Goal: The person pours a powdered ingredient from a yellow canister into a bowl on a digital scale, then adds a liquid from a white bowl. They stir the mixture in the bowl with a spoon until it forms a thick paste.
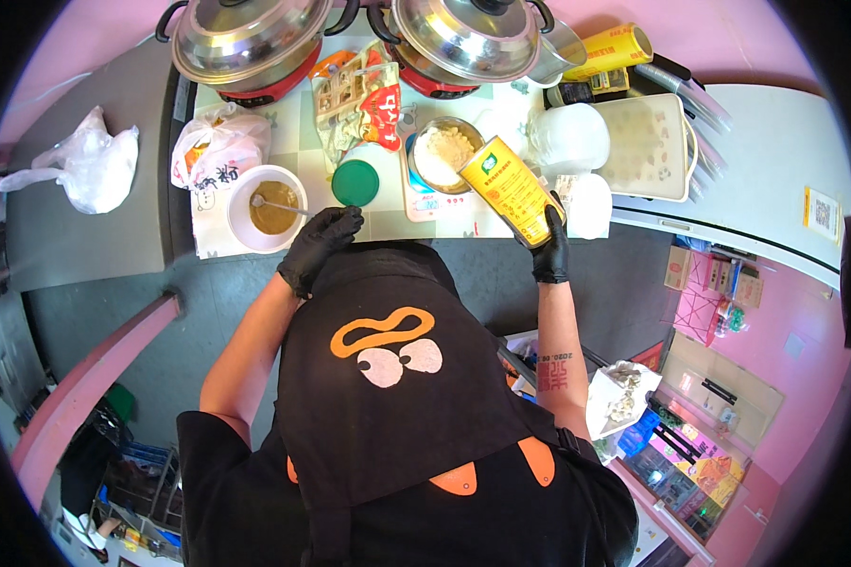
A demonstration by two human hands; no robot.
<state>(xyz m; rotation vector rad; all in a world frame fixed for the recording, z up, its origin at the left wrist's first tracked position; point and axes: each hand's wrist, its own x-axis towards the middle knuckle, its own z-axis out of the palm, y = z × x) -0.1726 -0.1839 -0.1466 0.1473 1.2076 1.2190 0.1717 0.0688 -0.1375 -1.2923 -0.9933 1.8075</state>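
Note:
In my right hand (553,244), black-gloved, is a yellow cylindrical canister (512,190). It tilts with its far end over the rim of a steel bowl (474,135). Pale powder (448,149) is heaped in that bowl, which stands on a kitchen scale (425,205) with a lit display. My left hand (324,237), also gloved in black, rests at the table's front edge, its fingers curled with nothing visible in them. Close by, a spoon (284,206) leans in a white bowl (232,212) of brown paste or powder (273,216). Just beyond the left fingers lies a round green lid (355,183).
Two lidded electric pots (252,35) (468,39) line the back. A printed food bag (358,106) and a plastic bag (220,142) stand before them. White containers (567,138) and a lidded box (642,145) are at right. Another person's hand (110,528) shows lower left.

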